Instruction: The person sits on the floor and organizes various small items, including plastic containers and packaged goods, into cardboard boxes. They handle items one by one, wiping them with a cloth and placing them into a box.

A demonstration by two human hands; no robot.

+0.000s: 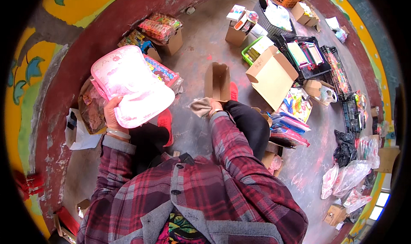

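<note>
My left hand is closed on the lower left edge of a pink, glossy, round-cornered article. It looks like a child's bag, but glare washes out much of its face, so I cannot be sure. My right hand grips a crumpled grey-beige cloth, which hangs out to the left of the fingers. Just beyond that hand stands a tall, narrow cardboard box with its top uncovered; its inside looks bare. Both of my forearms are in plaid sleeves.
Packed goods in boxes line the wall on the left. To the right stand an open cardboard carton, a black crate, a green basket and a stack of packets. Plastic bags lie farther right.
</note>
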